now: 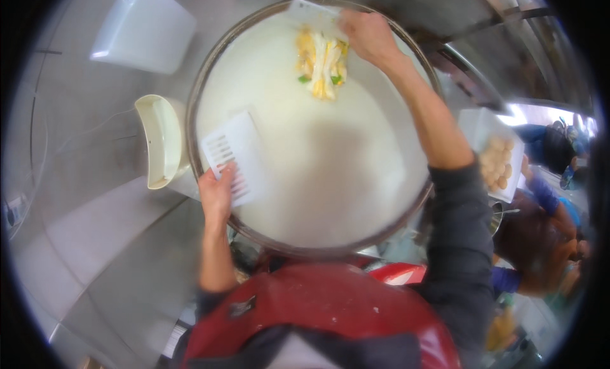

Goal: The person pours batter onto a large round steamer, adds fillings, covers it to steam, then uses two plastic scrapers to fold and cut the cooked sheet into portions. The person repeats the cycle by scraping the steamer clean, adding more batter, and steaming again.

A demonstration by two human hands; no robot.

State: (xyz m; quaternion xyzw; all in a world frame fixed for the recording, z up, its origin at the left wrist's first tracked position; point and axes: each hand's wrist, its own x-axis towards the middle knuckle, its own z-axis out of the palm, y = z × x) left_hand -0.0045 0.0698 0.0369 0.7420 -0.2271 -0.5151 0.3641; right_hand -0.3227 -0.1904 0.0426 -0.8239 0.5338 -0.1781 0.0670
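Observation:
A large round pan or griddle with a dark rim [193, 116] and a pale, whitish surface lies before me. My left hand [217, 190] grips a white plastic scraper with a row of slots [249, 159], held tilted over the pan's left side. At the far side, my right hand [371, 39] holds a second white scraper [307, 12], blurred and partly hidden by the fingers. Just below that scraper is a bunched, folded mass of yellow and white food [324, 66] with green bits, possibly egg. Whether the scraper touches it is unclear.
Left of the pan stands a cream half-moon container [164, 145], with a glossy white bin [145, 30] beyond it on the metal counter [90, 97]. On the right, a white tray [476, 123] holds several round brown items [498, 161]. Another person [533, 230] is close by.

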